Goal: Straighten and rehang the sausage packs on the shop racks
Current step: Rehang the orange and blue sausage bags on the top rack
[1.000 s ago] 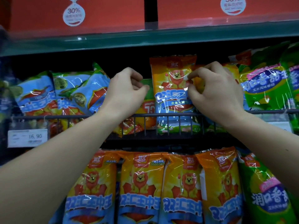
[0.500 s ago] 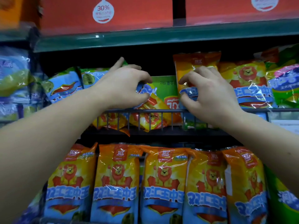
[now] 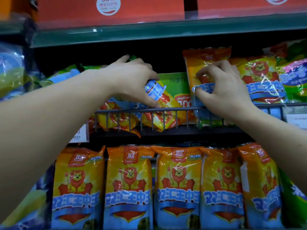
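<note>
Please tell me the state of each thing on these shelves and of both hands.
left hand: grips the tilted orange pack.
right hand: pinches the upright orange pack.
tilted orange pack: askew, partly behind the wire rail.
green box: print upside down.
lower row of packs: upright, side by side.

Left hand [image 3: 132, 80] grips tilted pack [image 3: 160, 95]; right hand [image 3: 226, 92] grips upright pack [image 3: 206, 58].

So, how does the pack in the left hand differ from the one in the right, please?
The left hand grips a tipped pack, blue band uppermost; the right hand holds an upright pack, red logo uppermost. The tipped pack sags against the rail; the upright pack rises above it. Both are orange packs with blue bands.
</note>
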Action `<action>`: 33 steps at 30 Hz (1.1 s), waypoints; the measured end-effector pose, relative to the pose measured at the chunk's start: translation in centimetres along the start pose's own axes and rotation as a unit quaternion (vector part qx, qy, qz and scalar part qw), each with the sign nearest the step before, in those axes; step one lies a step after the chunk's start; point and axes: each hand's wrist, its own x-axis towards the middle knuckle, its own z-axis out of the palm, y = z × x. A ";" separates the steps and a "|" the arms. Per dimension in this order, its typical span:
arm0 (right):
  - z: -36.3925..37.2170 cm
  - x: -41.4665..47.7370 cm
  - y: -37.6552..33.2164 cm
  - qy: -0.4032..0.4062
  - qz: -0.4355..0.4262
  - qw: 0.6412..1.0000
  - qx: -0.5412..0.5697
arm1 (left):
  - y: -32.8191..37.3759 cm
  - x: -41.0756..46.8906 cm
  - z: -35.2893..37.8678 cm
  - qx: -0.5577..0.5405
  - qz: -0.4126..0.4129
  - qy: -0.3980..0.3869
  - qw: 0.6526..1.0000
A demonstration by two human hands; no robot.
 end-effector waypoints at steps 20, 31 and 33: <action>-0.1 0.0 0.4 0.000 0.000 1.000 0.021 | 1.1 -1.1 -0.9 -0.038 -0.084 0.068 0.993; -0.5 -0.3 0.7 -0.021 -0.012 0.998 0.056 | 0.9 -4.5 0.6 -0.197 -0.217 0.276 0.915; -0.6 -0.3 0.7 -0.023 -0.017 0.997 0.067 | 1.1 -4.9 0.4 -0.213 -0.234 0.313 0.896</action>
